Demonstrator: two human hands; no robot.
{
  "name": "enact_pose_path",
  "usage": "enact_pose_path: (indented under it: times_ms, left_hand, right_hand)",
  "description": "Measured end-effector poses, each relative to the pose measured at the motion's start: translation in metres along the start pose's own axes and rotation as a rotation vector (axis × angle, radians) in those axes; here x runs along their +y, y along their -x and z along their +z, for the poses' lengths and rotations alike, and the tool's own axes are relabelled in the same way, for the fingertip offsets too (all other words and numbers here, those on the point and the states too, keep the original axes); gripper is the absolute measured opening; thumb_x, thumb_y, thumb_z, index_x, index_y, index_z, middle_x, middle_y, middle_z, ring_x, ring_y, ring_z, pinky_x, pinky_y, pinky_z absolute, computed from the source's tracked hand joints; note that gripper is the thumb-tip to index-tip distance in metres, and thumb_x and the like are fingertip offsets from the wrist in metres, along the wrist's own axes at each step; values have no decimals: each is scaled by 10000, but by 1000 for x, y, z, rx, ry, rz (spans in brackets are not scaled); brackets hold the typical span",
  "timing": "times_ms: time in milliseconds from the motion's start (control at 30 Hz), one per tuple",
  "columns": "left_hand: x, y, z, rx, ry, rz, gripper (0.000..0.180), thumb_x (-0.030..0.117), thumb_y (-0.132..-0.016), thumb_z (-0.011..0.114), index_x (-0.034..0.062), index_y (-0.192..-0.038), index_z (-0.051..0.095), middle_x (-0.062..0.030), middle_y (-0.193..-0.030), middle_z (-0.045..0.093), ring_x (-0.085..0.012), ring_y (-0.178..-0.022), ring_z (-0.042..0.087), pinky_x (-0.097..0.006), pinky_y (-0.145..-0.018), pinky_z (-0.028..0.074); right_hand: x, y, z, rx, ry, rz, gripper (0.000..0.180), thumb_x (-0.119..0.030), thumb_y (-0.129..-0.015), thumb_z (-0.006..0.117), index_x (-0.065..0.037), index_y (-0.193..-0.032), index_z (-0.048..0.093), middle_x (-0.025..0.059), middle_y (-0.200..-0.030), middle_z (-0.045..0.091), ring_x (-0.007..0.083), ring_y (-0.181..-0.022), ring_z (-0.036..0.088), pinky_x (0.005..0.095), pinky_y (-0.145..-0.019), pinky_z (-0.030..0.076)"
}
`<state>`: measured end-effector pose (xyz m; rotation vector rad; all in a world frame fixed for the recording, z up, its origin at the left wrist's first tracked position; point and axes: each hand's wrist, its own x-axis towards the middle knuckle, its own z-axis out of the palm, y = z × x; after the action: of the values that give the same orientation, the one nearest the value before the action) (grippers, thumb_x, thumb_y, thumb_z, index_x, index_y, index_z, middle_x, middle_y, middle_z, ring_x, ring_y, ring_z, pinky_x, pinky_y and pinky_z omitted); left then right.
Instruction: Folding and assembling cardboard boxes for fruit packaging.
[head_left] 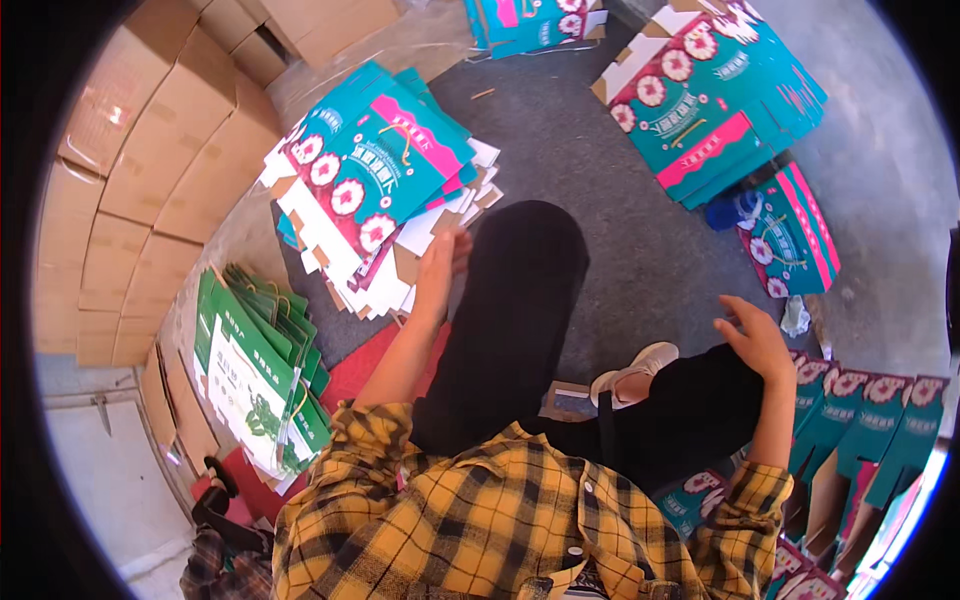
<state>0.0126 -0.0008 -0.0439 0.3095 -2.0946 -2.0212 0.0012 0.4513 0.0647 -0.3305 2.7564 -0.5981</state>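
Observation:
My left hand [440, 272] is beside my black-clad knee, at the near edge of a stack of flat teal and pink cardboard gift boxes [415, 165]. Its fingers look extended, slightly blurred, and nothing shows in them; I cannot tell whether they touch the stack. Over my other knee is my right hand [752, 338], thumb and fingers apart, holding nothing. Just beyond and to its right lie a crumpled white tissue [796, 316] and a teal box [792, 232] with a cord handle.
A taller stack of flat teal boxes [715, 110] lies at the far right, another pile [530, 22] at the far edge. Brown cartons [150, 130] are piled on the left, above green bags [262, 365]. Folded teal boxes [868, 410] stand in rows at the lower right.

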Motion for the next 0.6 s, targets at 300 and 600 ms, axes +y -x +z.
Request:
enact_pose_path:
  times_ms: [300, 600]
  left_hand:
    - [-198, -73, -141, 708, 855, -658, 360, 275, -919, 560, 83, -1220, 514, -118, -1212, 526, -260, -1142, 523, -437, -959, 413]
    - [-213, -103, -167, 810, 1040, -558, 706, 463, -865, 614, 19, -1329, 322, -112, -1289, 490, -264, -1150, 531, -456, -954, 415]
  right_hand:
    - [6, -11, 11, 31, 170, 36, 381, -194, -827, 641, -52, -1173, 571, 173, -1033, 635, 329, -902, 627, 390, -780, 494]
    - [1, -9, 13, 23, 236, 124, 377, -170, -821, 642, -40, -1167, 568, 173, -1071, 624, 355, -990, 599, 414, -829, 476]
